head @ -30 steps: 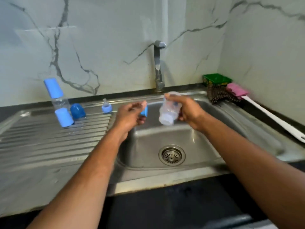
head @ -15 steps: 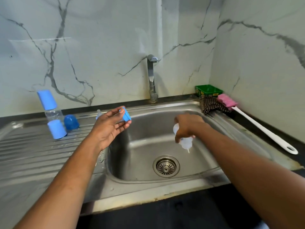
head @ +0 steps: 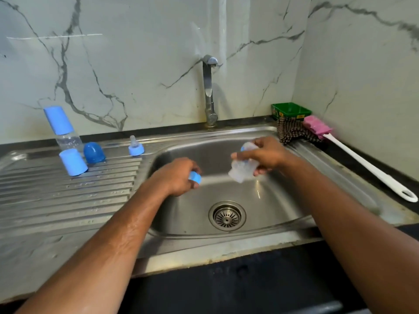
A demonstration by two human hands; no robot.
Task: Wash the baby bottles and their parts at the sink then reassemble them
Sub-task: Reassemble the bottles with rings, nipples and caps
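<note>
My right hand [head: 267,154] grips a clear baby bottle [head: 242,171] over the steel sink basin [head: 272,200], its open mouth tilted down and to the left. My left hand [head: 179,175] holds a small blue ring cap [head: 195,177] above the basin's left side, a short gap from the bottle. On the drainboard [head: 68,200] stand a capped clear bottle [head: 64,132], a light blue cap [head: 72,162], a dark blue dome lid [head: 94,152] and a nipple in its blue ring [head: 136,147].
The tap [head: 209,91] rises behind the basin with no water running. At the back right sit a green tub [head: 291,111], a checked cloth [head: 292,131] and a pink-headed bottle brush with a long white handle [head: 362,164]. The drain [head: 227,215] lies in the basin floor.
My left hand came down and right from the drainboard edge into the basin with the blue ring. My right hand lifted the bottle slightly and turned its mouth toward the left hand.
</note>
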